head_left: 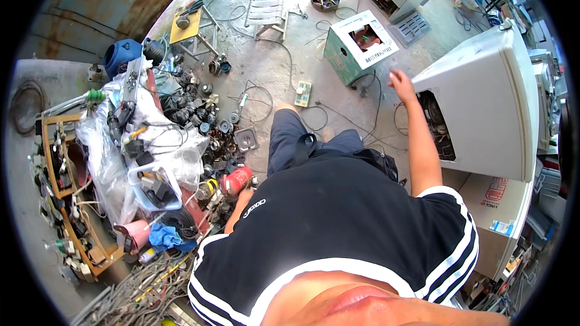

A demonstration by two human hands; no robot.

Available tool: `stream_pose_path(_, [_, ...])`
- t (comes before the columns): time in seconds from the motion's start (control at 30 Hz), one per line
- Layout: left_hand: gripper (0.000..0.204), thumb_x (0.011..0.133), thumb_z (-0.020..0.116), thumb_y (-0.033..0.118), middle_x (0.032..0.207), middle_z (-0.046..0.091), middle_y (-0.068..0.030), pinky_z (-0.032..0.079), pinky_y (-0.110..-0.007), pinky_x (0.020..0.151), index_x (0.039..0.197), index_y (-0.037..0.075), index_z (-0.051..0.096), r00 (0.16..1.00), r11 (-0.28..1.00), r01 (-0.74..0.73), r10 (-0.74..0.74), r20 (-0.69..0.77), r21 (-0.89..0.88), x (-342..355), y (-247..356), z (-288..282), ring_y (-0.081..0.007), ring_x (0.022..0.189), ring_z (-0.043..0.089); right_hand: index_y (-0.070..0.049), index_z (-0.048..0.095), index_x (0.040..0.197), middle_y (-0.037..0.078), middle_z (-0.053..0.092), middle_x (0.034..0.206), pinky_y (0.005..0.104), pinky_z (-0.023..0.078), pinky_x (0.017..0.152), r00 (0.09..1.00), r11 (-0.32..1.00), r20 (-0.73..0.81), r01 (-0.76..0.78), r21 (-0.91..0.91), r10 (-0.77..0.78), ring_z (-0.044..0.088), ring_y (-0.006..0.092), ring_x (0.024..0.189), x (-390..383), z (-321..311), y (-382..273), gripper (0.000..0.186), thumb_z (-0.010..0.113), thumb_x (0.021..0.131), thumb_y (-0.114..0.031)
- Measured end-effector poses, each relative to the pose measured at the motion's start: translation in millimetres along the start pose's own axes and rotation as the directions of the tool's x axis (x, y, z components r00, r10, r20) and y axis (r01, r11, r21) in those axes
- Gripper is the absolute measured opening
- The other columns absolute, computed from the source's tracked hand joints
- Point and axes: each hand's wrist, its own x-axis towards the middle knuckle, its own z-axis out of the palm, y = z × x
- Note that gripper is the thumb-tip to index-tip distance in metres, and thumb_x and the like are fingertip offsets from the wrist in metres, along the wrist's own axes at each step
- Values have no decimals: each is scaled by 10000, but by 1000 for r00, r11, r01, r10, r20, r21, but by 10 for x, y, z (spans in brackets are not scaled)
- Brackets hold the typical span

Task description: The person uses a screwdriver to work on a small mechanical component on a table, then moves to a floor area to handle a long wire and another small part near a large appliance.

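My left hand (246,195) is low beside my left hip, right against a red cylinder-like thing (236,180) at the edge of a heap of parts. Its fingers are mostly hidden, so whether they grip the red thing does not show. A yellow and black piece (208,188) lies just left of the red one. Out ahead on my right, my right hand (400,84) is raised with its fingers curled in and nothing visible in them. Nearest to it is a green and white carton (345,59) with a hole cut in its top. Small items show inside the hole.
On my right stands a large white appliance casing (483,102) with an opening in its side. A cardboard box (477,196) is beneath it. Left lie motor parts (187,105), plastic sheeting (103,151) and a wooden frame (57,193). Ahead are two stools (266,12) and loose cables (292,54).
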Motion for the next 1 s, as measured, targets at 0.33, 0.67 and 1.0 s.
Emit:
stream_pose_path(0.33, [566, 952, 465, 487, 1119, 633, -250, 460, -449, 913, 1164, -22, 591, 988, 970, -57, 21, -152, -235, 1347, 765, -2029, -380, 1065, 602, -5, 541, 1296, 264, 564, 1281, 464, 459, 980, 888, 551, -159, -398, -733, 431, 544, 377, 1205, 691, 756, 1358, 617, 682, 830, -385])
stream_pose_path(0.67, [466, 939, 581, 293, 1264, 605, -197, 461, -353, 971, 1278, -26, 553, 271, 390, -920, 581, -767, -30, 911, 5121, -7213, -273, 1141, 605, -172, 569, 1179, 12, 645, 1008, 417, 509, 731, 289, 311, -212, -947, 81, 934, 637, 147, 842, 999, 1169, 278, 299, 587, 937, -346])
stream_pose_path(1.0, [500, 999, 499, 326, 1344, 553, -77, 404, -339, 1010, 1422, 70, 430, 683, 369, -604, 696, -221, -706, 1591, 6129, -8103, -191, 1195, 549, -130, 590, 1224, -8, 646, 1021, 424, 484, 750, 598, 574, -29, -781, -248, 801, 628, 147, 885, 4383, 1782, -192, 411, 596, 902, -384])
